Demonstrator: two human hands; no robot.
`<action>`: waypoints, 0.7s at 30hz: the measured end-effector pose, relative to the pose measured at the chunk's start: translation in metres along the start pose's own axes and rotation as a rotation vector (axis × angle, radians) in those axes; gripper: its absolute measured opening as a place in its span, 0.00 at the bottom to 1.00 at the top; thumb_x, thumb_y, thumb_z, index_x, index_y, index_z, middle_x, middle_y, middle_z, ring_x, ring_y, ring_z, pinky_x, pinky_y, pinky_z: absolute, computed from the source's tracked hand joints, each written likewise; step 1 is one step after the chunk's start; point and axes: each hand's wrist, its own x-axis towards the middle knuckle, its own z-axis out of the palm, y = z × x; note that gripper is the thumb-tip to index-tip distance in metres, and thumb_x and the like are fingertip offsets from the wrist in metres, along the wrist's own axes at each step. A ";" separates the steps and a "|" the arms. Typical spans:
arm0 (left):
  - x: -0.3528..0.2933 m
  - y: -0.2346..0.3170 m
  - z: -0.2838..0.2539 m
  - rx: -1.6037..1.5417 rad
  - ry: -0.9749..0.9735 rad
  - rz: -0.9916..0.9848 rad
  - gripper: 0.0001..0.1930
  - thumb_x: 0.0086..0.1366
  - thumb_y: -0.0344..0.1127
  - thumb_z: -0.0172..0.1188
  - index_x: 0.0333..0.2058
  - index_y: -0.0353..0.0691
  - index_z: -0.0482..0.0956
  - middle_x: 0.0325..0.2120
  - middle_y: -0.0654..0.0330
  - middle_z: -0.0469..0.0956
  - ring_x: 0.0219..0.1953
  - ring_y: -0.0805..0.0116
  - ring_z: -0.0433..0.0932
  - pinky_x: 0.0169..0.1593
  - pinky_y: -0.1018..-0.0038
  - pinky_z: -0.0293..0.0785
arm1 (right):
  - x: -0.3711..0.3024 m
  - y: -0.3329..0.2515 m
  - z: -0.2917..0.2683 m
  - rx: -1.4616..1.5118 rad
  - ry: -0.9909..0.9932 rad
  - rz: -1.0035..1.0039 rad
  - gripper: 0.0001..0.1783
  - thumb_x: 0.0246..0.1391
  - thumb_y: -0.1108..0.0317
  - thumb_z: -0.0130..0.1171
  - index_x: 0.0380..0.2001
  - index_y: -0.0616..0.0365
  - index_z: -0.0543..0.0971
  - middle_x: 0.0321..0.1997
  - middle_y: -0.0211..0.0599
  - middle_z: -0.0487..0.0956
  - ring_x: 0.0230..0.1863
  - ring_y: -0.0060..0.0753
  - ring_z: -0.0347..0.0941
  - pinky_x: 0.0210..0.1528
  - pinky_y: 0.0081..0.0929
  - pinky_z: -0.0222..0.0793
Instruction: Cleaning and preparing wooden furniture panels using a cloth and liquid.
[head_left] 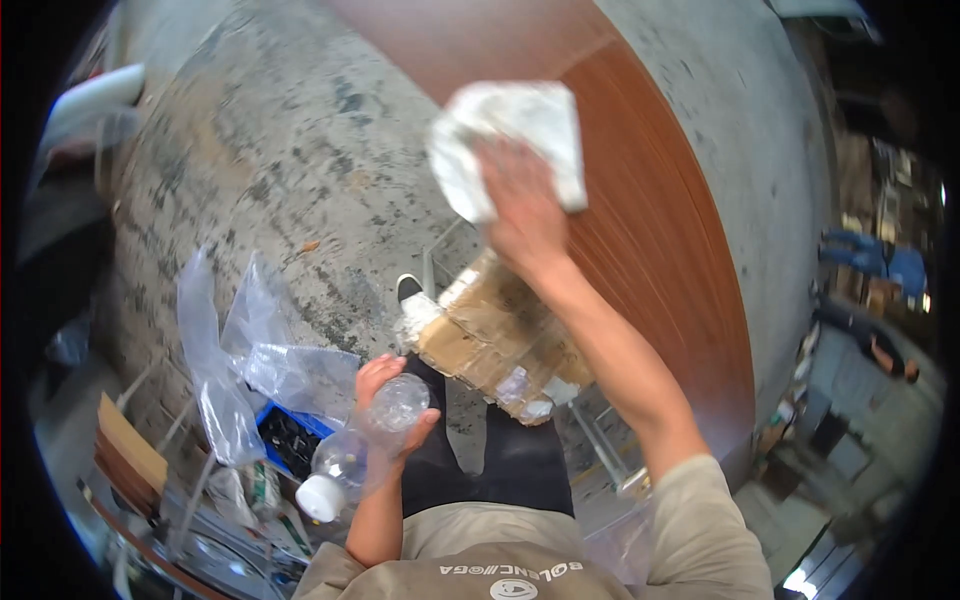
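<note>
My right hand (pixel 520 195) holds a white cloth (pixel 555 120) against a long reddish-brown panel (pixel 650 200), its fingers laid over the cloth and blurred by motion. Part of the cloth overhangs the panel's left edge. Lower down on the left, my left hand (pixel 408 440) is closed around a clear plastic bottle (pixel 395 405) with a white cap (pixel 321 497). The bottle is tilted, its cap end pointing down and to the left in the picture. Whether anything is inside the bottle, I cannot tell.
A worn, taped cardboard piece (pixel 510 345) lies below the panel, near a metal frame (pixel 600 440). Clear plastic bags (pixel 215 370) hang over a blue bin (pixel 285 430) of dark items at left. The concrete floor (pixel 290 170) is stained. Another person (pixel 870 335) is far right.
</note>
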 end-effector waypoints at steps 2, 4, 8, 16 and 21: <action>0.001 0.000 0.000 0.003 0.007 0.048 0.40 0.55 0.64 0.74 0.52 0.35 0.76 0.49 0.50 0.81 0.57 0.47 0.76 0.63 0.53 0.70 | 0.040 -0.006 0.023 -0.007 0.183 0.019 0.45 0.52 0.77 0.51 0.76 0.48 0.60 0.80 0.42 0.59 0.80 0.53 0.53 0.81 0.53 0.46; -0.001 0.001 0.000 0.019 0.016 0.045 0.40 0.56 0.64 0.72 0.54 0.35 0.76 0.50 0.51 0.80 0.58 0.48 0.75 0.65 0.52 0.68 | 0.029 -0.009 0.034 0.027 0.268 0.032 0.41 0.51 0.73 0.55 0.71 0.51 0.66 0.77 0.45 0.64 0.78 0.53 0.57 0.79 0.54 0.50; 0.010 0.009 0.004 0.020 -0.049 0.069 0.41 0.57 0.64 0.72 0.56 0.35 0.73 0.51 0.51 0.79 0.59 0.49 0.74 0.67 0.52 0.65 | -0.087 0.015 -0.009 0.277 0.188 0.244 0.45 0.39 0.77 0.64 0.67 0.53 0.70 0.72 0.51 0.69 0.75 0.56 0.60 0.77 0.52 0.55; 0.022 0.058 0.088 -0.061 -0.282 0.186 0.42 0.57 0.64 0.73 0.56 0.35 0.73 0.51 0.50 0.78 0.58 0.50 0.74 0.67 0.53 0.66 | -0.471 0.195 -0.048 -0.197 0.351 1.617 0.36 0.73 0.52 0.44 0.74 0.66 0.59 0.81 0.58 0.53 0.80 0.61 0.47 0.81 0.51 0.38; -0.001 0.061 0.097 -0.084 -0.343 0.172 0.42 0.54 0.63 0.75 0.55 0.35 0.73 0.50 0.51 0.77 0.56 0.52 0.75 0.68 0.51 0.65 | -0.197 0.104 -0.054 0.073 0.264 1.129 0.40 0.69 0.51 0.54 0.73 0.66 0.59 0.77 0.56 0.60 0.77 0.56 0.55 0.80 0.51 0.47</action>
